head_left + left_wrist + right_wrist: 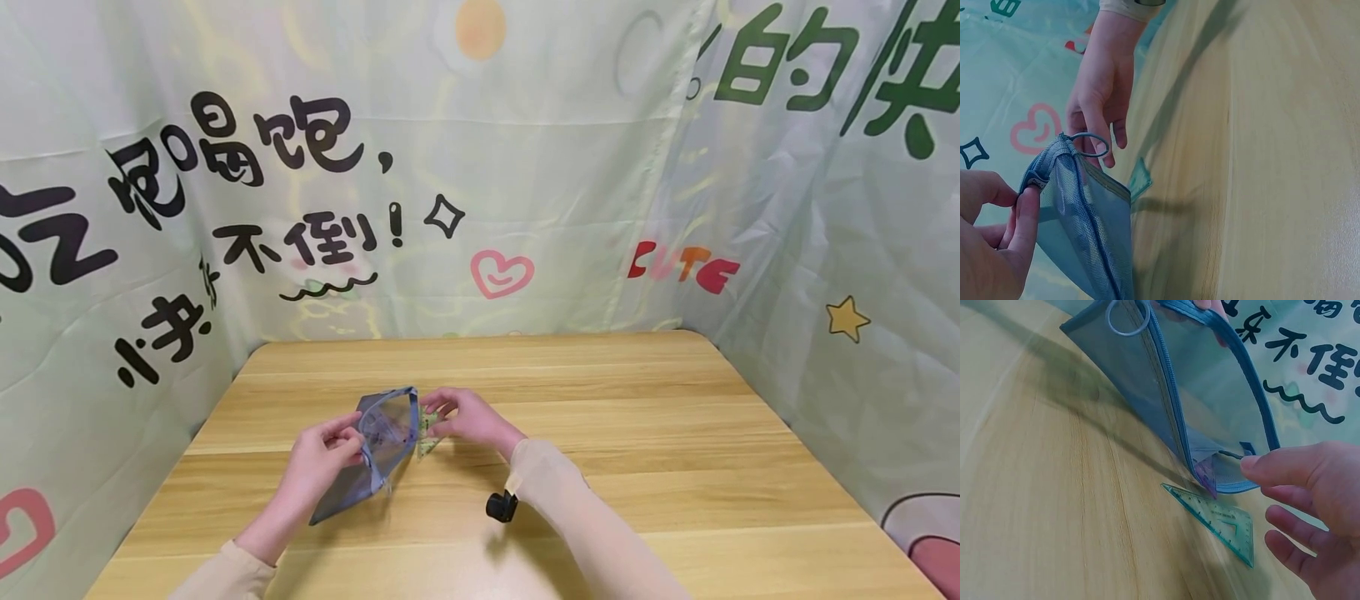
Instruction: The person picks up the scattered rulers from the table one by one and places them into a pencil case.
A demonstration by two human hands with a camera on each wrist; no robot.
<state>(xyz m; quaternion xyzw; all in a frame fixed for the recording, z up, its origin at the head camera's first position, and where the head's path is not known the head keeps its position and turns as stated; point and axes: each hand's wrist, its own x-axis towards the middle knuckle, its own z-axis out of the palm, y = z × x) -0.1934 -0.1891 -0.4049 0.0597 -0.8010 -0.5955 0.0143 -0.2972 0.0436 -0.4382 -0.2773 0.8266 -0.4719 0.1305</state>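
Note:
A blue see-through zip pouch [347, 492] stands tilted on the table with its mouth spread toward the right. My left hand [321, 454] pinches its rim between thumb and fingers, also seen in the left wrist view. Beside the mouth is my right hand [472, 419], fingers loosely bent and apart; in the right wrist view its thumb [1285, 467] overlaps the rim, and contact is unclear. Below that hand a green clear set square [1219, 524] lies on the table by the mouth. Something purple and transparent [1205, 475] shows inside the pouch, partly hidden.
The wooden table [675, 467] has rounded far corners. Printed cloth [570, 167] hangs behind it and along both sides. A small black camera [501, 506] sits at the right wrist. A round pull ring [1127, 332] hangs from the pouch's zip.

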